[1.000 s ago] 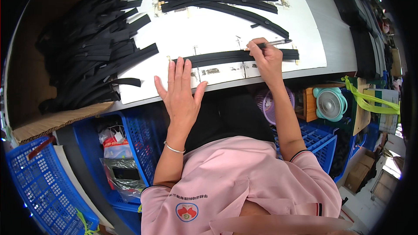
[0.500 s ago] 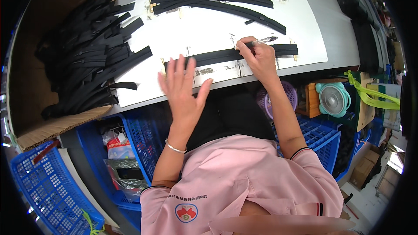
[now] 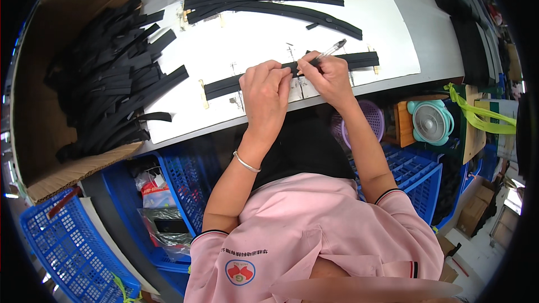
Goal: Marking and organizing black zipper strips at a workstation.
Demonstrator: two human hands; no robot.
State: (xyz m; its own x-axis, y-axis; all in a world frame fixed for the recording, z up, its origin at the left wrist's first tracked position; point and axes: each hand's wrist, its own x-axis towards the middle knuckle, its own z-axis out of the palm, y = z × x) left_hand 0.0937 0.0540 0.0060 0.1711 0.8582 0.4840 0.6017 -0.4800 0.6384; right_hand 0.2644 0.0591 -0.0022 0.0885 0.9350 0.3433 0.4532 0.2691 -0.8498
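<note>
1. The left hand (image 3: 264, 95) bends its fingers over the black fabric strip (image 3: 224, 86) lying across the white board (image 3: 387, 28); whether they pinch it, I cannot tell. Best press it flat.
2. The right hand (image 3: 328, 78) grips a pen (image 3: 332, 48); steady its tip, minding the board's ink marks (image 3: 290, 50).
3. The cardboard box (image 3: 33, 78) holds heaped black strips (image 3: 106, 78); the blue basket (image 3: 188, 191), plastic bags (image 3: 156, 196).

I'd squint at the white board (image 3: 247, 36), almost bleached by light, the black strip (image 3: 222, 87) on it dark; left of the board the cardboard box (image 3: 39, 78) is shadowed inside, and well right of the board glare flares where edges bend toward black
</note>
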